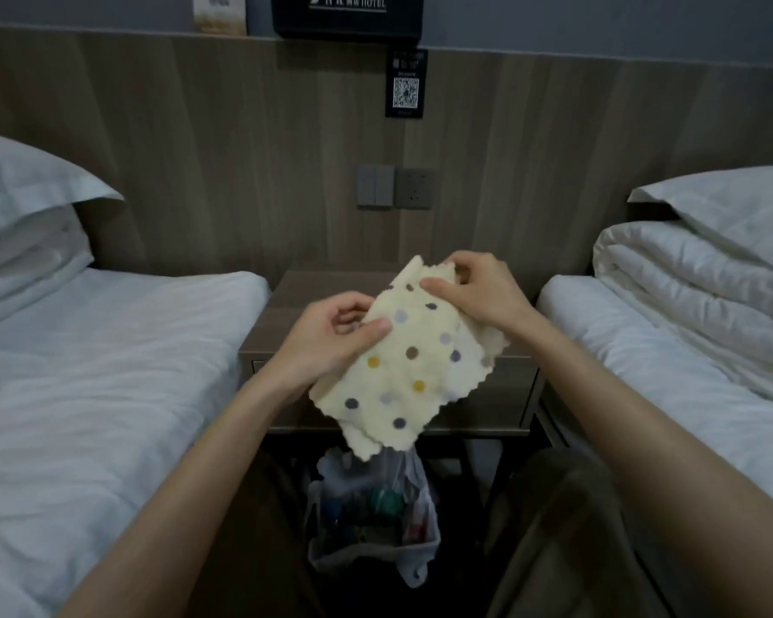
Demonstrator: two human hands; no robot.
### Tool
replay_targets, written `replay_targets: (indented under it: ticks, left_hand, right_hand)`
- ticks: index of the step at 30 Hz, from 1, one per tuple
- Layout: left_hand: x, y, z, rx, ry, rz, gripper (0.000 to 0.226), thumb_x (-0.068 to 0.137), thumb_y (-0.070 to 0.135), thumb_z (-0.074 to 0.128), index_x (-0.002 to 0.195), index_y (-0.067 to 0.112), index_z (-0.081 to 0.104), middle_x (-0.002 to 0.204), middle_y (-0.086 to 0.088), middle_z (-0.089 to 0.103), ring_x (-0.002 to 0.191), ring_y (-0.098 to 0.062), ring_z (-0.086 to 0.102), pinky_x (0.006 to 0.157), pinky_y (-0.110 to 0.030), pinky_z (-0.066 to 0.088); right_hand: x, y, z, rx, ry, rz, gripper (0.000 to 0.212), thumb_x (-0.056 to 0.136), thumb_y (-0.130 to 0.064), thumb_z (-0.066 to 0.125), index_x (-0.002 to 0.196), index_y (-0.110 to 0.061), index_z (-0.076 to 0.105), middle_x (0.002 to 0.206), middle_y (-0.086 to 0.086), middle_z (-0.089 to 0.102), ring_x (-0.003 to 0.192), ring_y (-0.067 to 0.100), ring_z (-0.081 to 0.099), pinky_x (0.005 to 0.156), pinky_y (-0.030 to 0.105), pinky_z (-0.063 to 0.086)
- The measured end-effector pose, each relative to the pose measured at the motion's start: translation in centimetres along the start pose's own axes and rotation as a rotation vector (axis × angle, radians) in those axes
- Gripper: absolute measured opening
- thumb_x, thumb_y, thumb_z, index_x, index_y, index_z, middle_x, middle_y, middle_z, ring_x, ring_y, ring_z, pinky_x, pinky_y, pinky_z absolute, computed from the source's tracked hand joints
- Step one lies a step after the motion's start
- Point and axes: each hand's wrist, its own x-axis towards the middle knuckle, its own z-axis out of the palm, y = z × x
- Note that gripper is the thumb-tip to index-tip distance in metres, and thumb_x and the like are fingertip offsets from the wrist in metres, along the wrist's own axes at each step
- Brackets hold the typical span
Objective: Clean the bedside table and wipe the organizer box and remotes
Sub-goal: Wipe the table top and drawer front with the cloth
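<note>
Between two beds [108, 372], a bare table [295, 296]. Above it, a dotted cloth [402, 363], folded, held up: left hand [331, 336] pinching its left edge, right hand [478, 292] its top. Below, a bag [376, 519], contents possibly bottles.

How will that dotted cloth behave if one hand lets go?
Likely floppy: the dotted cloth already droops below the left hand and right hand. Probably light, since fingertip pinches hold it. Its fluffy surface suggests it won't slip easily.
</note>
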Motion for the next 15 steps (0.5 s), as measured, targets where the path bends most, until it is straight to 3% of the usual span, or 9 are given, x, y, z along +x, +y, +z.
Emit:
replay_targets:
  ticks: [2, 4, 6, 8, 10, 13, 15]
  left_hand:
    - [1.0, 1.6, -0.3, 0.021, 0.034, 0.039, 0.011, 0.085, 0.014, 0.071, 0.096, 0.012, 0.070, 0.097, -0.003, 0.073, 0.091, -0.013, 0.068, 0.079, -0.025, 0.055]
    - [2.1, 2.8, -0.5, 0.040, 0.077, 0.051, 0.010, 0.085, 0.017, 0.072, 0.095, 0.015, 0.071, 0.092, 0.001, 0.073, 0.086, -0.010, 0.069, 0.073, -0.024, 0.054]
    - [3.1, 3.8, -0.7, 0.032, 0.101, 0.056, 0.011, 0.084, 0.023, 0.074, 0.094, 0.019, 0.072, 0.090, 0.002, 0.073, 0.086, -0.012, 0.070, 0.073, -0.028, 0.055]
    - [4.2, 4.8, -0.8, 0.030, 0.134, 0.057, 0.018, 0.081, 0.027, 0.076, 0.097, 0.019, 0.072, 0.093, 0.000, 0.073, 0.090, -0.015, 0.070, 0.078, -0.031, 0.056]
    - [5.4, 5.7, -0.6, 0.017, 0.186, 0.072, 0.019, 0.080, 0.025, 0.077, 0.096, 0.017, 0.071, 0.092, 0.001, 0.073, 0.087, -0.009, 0.069, 0.073, -0.024, 0.054]
    - [7.3, 7.1, -0.3, -0.005, 0.251, 0.132, 0.017, 0.082, 0.026, 0.075, 0.092, 0.015, 0.070, 0.088, 0.002, 0.071, 0.083, -0.008, 0.067, 0.069, -0.020, 0.052]
    - [8.9, 7.8, -0.7, 0.014, 0.306, 0.163, 0.019, 0.085, 0.028, 0.072, 0.090, 0.011, 0.067, 0.086, 0.003, 0.068, 0.083, -0.008, 0.064, 0.071, -0.021, 0.051]
  right_hand:
    - [-0.1, -0.2, 0.2, -0.004, 0.042, -0.010, 0.035, 0.082, -0.038, 0.073, 0.110, -0.020, 0.063, 0.097, -0.008, 0.066, 0.087, 0.004, 0.060, 0.076, 0.024, 0.048]
    - [-0.4, -1.4, -0.2, 0.094, 0.146, -0.090, 0.026, 0.086, -0.032, 0.069, 0.109, -0.020, 0.062, 0.097, -0.011, 0.064, 0.086, -0.003, 0.058, 0.075, 0.016, 0.042]
    - [-1.0, -3.1, -0.6, 0.266, 0.111, -0.145, 0.019, 0.091, -0.033, 0.063, 0.105, -0.021, 0.063, 0.098, -0.014, 0.064, 0.088, -0.006, 0.058, 0.074, 0.010, 0.042]
    - [-1.7, -4.2, -0.7, 0.378, -0.067, -0.146, 0.031, 0.088, -0.041, 0.065, 0.111, -0.022, 0.058, 0.105, -0.013, 0.063, 0.096, -0.004, 0.060, 0.080, 0.014, 0.049]
    - [-1.9, -4.4, -0.6, 0.395, -0.170, -0.147, 0.048, 0.081, -0.040, 0.073, 0.118, -0.022, 0.048, 0.110, -0.008, 0.063, 0.100, 0.003, 0.062, 0.082, 0.025, 0.055]
    - [-0.7, -4.2, -1.3, 0.378, -0.090, -0.180, 0.047, 0.083, -0.023, 0.074, 0.116, -0.018, 0.040, 0.102, 0.000, 0.065, 0.090, 0.011, 0.068, 0.073, 0.034, 0.059]
    - [0.6, -4.2, -2.5, 0.403, -0.007, -0.190, 0.039, 0.087, -0.019, 0.069, 0.113, -0.018, 0.040, 0.095, -0.002, 0.064, 0.082, 0.011, 0.068, 0.065, 0.030, 0.057]
